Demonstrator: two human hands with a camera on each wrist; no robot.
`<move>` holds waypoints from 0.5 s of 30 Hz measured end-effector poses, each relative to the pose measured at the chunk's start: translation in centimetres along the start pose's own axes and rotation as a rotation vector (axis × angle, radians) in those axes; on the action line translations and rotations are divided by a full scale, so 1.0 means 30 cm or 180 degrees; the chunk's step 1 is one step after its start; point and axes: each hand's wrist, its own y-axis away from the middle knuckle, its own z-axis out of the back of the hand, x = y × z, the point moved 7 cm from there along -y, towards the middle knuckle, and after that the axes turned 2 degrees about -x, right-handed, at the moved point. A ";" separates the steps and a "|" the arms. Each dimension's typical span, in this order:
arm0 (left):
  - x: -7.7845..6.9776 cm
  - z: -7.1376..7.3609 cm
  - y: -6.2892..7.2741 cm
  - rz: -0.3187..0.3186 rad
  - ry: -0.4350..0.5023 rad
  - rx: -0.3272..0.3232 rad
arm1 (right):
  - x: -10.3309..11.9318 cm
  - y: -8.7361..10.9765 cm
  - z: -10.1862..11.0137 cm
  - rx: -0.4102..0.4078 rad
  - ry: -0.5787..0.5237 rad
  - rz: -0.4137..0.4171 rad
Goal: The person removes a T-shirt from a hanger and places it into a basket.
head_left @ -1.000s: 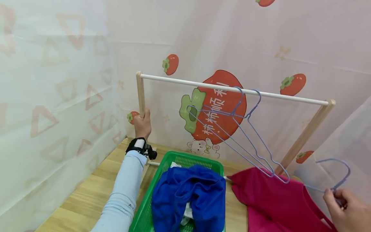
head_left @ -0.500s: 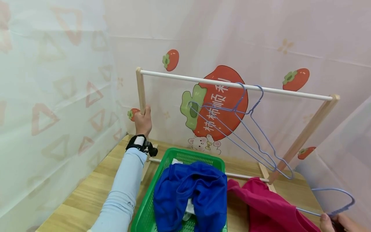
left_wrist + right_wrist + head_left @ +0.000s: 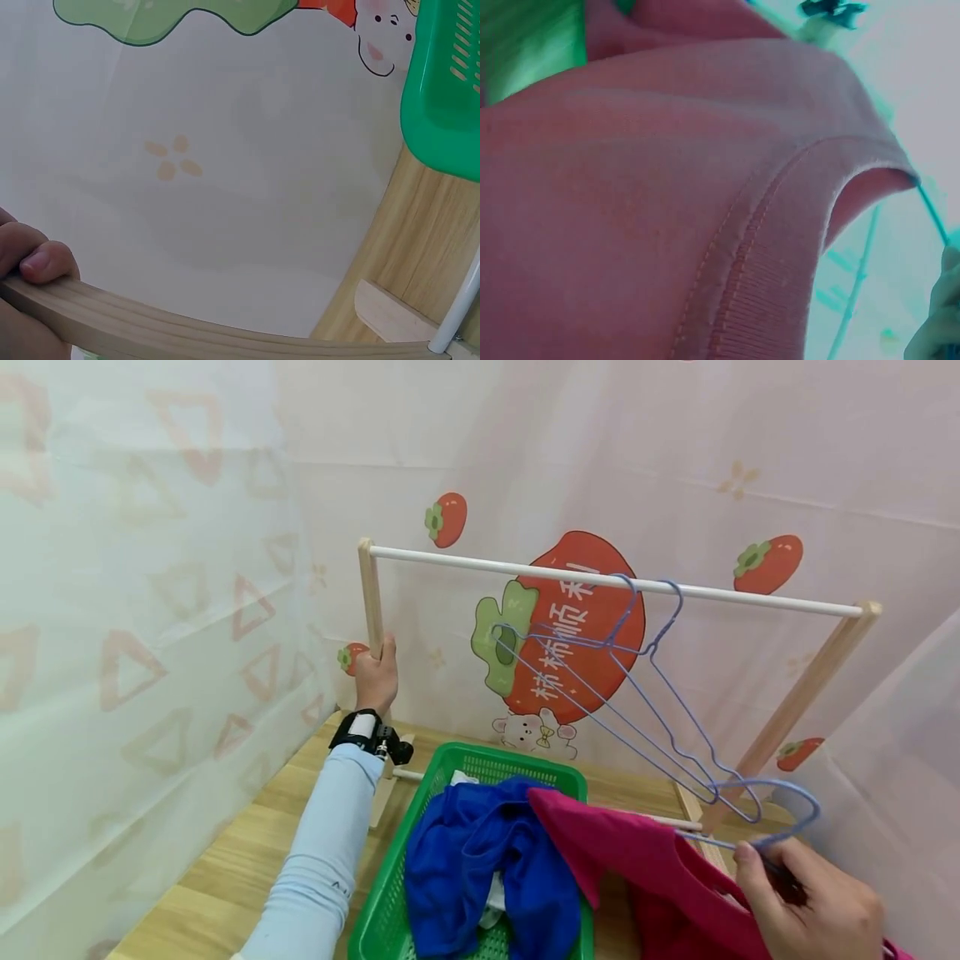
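My left hand (image 3: 377, 677) grips the left wooden post (image 3: 370, 597) of a clothes rack; the left wrist view shows its fingers (image 3: 49, 261) curled over the wood. At the lower right, my right hand (image 3: 813, 897) pinches a blue wire clothes hanger (image 3: 815, 810) at the base of its hook. A magenta T-shirt (image 3: 626, 843) hangs on this hanger, one shoulder overlapping the blue clothing in the basket. Its ribbed neckline (image 3: 769, 262) fills much of the right wrist view. Most of the hanger is hidden inside the shirt.
The rack's white bar (image 3: 487, 565) carries two bare blue hangers (image 3: 663, 631), swung toward the left. A green basket (image 3: 397, 852) holds blue clothing (image 3: 450, 868) and something white on the wooden table (image 3: 217, 877). A printed cloth backdrop (image 3: 675, 460) stands behind.
My right hand first dipped, then came up and left with the hanger and magenta T-shirt, which now overlaps the basket. My left hand keeps its grip on the post.
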 end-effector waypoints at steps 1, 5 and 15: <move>0.001 0.001 0.003 0.0017 -0.0002 -0.0003 | 0.011 -0.008 -0.013 -0.0068 -0.0129 0.0021; -0.002 0.004 0.004 0.0117 -0.0062 0.0048 | 0.044 -0.040 -0.080 -0.0035 -0.0479 0.0174; -0.102 0.118 0.088 -0.0648 -0.0163 -0.0553 | 0.048 -0.073 -0.201 0.0540 -0.0305 0.0130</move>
